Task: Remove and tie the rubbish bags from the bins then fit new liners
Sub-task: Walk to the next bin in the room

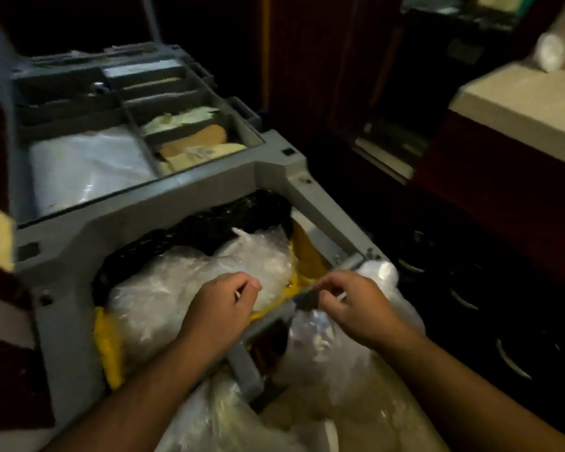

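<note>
**Fig. 1. Tying off a rubbish bag at the service cart.** Both hands work over the waste bay of the grey cart [190, 203]. The left grip [222, 308] and right grip [349, 308] are closed, fingers curled, with a short gap between them. Each appears to pinch a thin strand of the clear bag [333, 360], but blur hides the exact contact. Held apart this way, the grips would keep the film taut, as a knot needs.

The clear bag hangs below the right grip, draped outside the rail [261, 324] that runs under and between both grips. The rail probably carries the bag's weight, so the fingers need only handle the neck. A pale bunched end [379, 272] sits just beyond the right grip at the rail's corner.

Ahead of the left grip, more crumpled clear film [177, 288] fills the yellow sack [108, 353]. A black bag [193, 230] is wedged at the sack's far side, so collected waste stays in one place.

Farther ahead, the cart's tray holds folded clear liners [79, 164], within reach for refitting the bins. Well to the right of the right grip, a desk [519, 109] carries a white roll-like object [550, 52].

Judged stage: tying in progress, and no bin is in view.
</note>
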`<state>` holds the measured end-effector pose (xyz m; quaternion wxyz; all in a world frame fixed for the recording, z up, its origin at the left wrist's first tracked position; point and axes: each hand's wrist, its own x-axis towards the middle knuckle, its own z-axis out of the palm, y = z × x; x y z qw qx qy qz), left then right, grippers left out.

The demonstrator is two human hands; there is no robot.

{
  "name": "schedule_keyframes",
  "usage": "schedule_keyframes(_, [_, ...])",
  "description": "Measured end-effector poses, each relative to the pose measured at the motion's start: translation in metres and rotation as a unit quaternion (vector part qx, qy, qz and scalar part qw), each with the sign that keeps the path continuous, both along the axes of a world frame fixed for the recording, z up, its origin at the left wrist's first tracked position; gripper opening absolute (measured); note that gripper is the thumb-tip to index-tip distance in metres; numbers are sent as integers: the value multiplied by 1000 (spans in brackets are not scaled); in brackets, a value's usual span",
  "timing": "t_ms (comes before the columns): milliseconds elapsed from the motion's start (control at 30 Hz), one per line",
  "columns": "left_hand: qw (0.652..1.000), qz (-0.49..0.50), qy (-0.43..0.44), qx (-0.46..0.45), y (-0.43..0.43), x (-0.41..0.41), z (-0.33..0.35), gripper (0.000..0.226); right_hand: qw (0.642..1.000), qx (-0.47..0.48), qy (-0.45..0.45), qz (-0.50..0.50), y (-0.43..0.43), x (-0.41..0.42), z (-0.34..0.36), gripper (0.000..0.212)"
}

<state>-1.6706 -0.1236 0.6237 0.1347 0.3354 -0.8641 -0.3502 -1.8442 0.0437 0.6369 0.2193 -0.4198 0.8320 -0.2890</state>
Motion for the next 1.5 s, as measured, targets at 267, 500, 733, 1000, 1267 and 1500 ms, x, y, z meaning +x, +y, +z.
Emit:
schedule_keyframes(267, [983, -181, 20, -12, 115, -80, 21, 35, 968, -1, -43, -249, 180, 12, 5, 10])
schedule_keyframes(500, [949, -307, -53, 51, 232, -97, 2, 24, 902, -22, -89, -422, 342, 67, -24, 18])
schedule_keyframes(733, [901, -401, -148, 69, 360, -92, -37, 33, 807, -69, -149, -567, 487, 171, -64, 26])
schedule_keyframes(1000, [820, -520, -216, 100, 520, -92, -53, 35, 614, -133, -184, -756, 600, 302, -107, 31])
schedule_keyframes(1267, [648, -702, -290, 54, 714, -99, -90, 38, 380, -172, -189, -889, 656, 409, -131, 40])
schedule_keyframes(1500, [492, -806, -329, 22, 852, -114, -103, 42, 192, -189, -182, -946, 687, 424, -131, 46])
